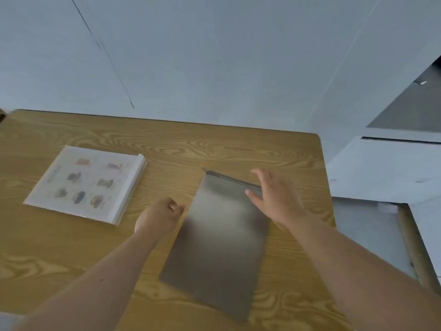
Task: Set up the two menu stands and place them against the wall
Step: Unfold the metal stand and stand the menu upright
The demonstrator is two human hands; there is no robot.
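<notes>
Left grip: the left hand (160,215) had its fingers curled loosely inward, pinching nothing, and sat just beside the left long edge of the grey sheet; whether it touched that edge could not be told through the blur.
Right grip: the right hand (274,198) was spread flat with fingers apart, held over the far right corner of the same sheet, thumb pointing left across its top; contact with the sheet could not be told.
Grey menu stand: a flat, smooth, grey rectangular menu stand (219,240) lay face down on the counter between the two forearms, turned slightly clockwise, with a thin raised lip along its far edge near the right fingers.
White menu stand: a clear-and-white rectangular menu stand with a printed sheet of small food pictures (87,183) lay flat to the left, well apart from both hands, its thicker folded edge on the right side.
Counter: a light wood-grain counter (71,247) with a rounded far right corner carried both stands.
Wall: a pale grey-blue wall (214,56) rose directly behind the counter's far edge; neither stand leaned on it.
Right surroundings: pale flat panels (381,168) lay beyond the counter's right side, lower down.
</notes>
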